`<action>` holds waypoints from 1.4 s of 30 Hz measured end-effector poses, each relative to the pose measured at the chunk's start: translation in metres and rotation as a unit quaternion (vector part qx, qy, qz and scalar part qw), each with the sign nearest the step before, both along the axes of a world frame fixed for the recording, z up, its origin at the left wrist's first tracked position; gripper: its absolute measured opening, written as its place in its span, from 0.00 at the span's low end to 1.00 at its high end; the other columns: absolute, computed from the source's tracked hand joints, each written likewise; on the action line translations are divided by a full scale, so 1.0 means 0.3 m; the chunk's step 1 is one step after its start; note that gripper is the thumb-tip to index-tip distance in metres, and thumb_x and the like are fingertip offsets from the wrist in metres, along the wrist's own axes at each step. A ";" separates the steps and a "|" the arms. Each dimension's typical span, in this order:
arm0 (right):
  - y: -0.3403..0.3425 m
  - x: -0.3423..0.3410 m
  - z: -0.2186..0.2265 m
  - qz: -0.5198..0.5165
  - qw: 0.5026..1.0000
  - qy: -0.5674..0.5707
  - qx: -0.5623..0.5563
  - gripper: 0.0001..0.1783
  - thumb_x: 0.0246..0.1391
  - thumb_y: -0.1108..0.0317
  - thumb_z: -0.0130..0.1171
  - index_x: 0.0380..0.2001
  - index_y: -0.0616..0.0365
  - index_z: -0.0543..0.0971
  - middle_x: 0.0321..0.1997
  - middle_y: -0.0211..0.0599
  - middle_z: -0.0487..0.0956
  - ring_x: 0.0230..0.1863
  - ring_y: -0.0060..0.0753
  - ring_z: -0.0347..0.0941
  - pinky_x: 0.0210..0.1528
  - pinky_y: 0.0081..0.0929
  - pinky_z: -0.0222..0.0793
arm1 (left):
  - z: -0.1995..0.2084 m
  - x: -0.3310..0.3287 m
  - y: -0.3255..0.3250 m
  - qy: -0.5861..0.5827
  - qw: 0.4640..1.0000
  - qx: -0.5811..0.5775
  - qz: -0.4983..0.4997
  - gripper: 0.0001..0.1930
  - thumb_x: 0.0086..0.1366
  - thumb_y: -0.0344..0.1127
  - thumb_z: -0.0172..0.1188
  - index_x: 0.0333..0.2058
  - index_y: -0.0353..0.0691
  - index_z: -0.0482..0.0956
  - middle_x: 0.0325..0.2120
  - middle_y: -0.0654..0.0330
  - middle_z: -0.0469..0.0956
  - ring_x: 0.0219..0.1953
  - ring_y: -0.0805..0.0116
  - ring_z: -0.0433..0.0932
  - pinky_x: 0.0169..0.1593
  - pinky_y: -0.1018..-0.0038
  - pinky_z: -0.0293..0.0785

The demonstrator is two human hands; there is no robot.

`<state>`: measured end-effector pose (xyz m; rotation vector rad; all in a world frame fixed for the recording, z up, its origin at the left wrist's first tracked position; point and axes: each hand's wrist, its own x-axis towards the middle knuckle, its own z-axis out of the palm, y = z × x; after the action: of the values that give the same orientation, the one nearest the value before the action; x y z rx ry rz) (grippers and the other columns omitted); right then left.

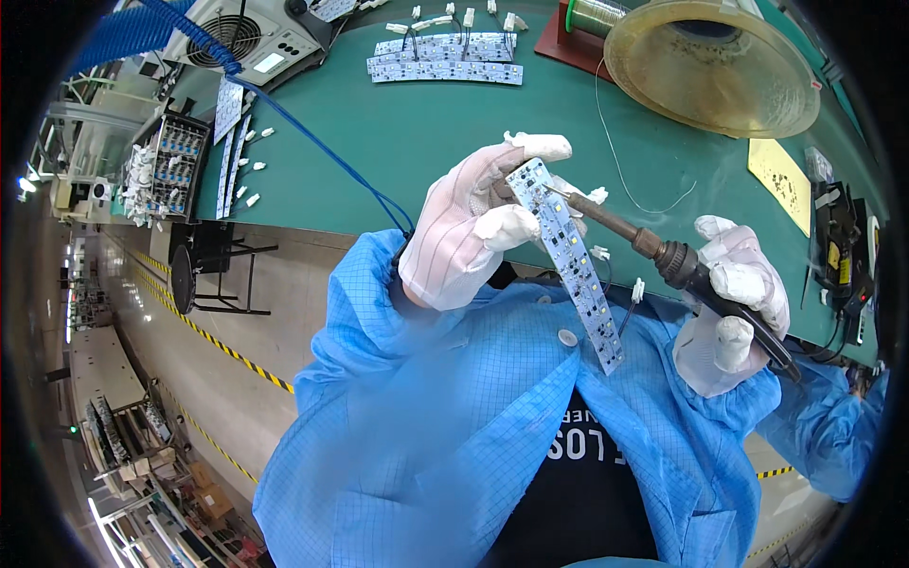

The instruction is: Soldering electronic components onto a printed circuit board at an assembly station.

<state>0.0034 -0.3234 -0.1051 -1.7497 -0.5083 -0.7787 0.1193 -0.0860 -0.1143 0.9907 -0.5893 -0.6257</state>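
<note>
My left hand, in a striped white glove with white fingertip covers, grips the upper end of a long narrow LED circuit board. The board slants down toward my chest, its face with small yellow-white LEDs showing. Short dark wires with white connectors stick out past its right edge. In my gloved right hand is a soldering iron, its handle between thumb and fingers. The iron's thin tip points left and meets the board near its upper end; whether it touches a solder pad is too small to tell.
More LED boards lie at the back of the green bench mat. Solder wire trails from a spool beside a large funnel-shaped hood. A yellow sheet lies at right. A blue cord reaches my left cuff. Another person's blue sleeve shows at right.
</note>
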 end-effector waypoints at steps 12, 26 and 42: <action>0.005 0.022 -0.031 0.018 0.998 -0.011 0.052 0.13 0.43 0.58 0.67 0.27 0.55 0.82 0.25 0.35 0.77 0.32 0.40 0.73 0.48 0.49 0.68 | -0.012 -0.006 -0.016 -0.013 1.000 0.013 0.012 0.34 0.60 0.39 0.62 0.60 0.29 0.59 0.41 0.46 0.77 0.42 0.57 0.80 0.46 0.66 0.77; -0.028 0.026 0.000 0.043 0.999 0.016 -0.015 0.14 0.47 0.50 0.65 0.28 0.48 0.81 0.27 0.31 0.75 0.34 0.37 0.70 0.49 0.49 0.66 | -0.006 -0.007 -0.017 -0.021 0.999 0.027 0.021 0.33 0.61 0.40 0.60 0.61 0.30 0.59 0.41 0.48 0.77 0.41 0.59 0.80 0.46 0.67 0.77; -0.098 0.107 0.053 0.133 0.989 0.011 -0.069 0.15 0.46 0.51 0.65 0.29 0.50 0.83 0.29 0.34 0.74 0.34 0.40 0.71 0.47 0.47 0.68 | -0.006 0.000 -0.014 -0.022 1.000 -0.002 -0.010 0.25 0.64 0.31 0.52 0.60 0.35 0.63 0.43 0.50 0.77 0.45 0.64 0.78 0.51 0.70 0.76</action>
<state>0.0354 -0.3528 -0.0893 -1.7697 -0.7773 -0.5451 0.1194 -0.0901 -0.1160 0.9988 -0.6386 -0.6212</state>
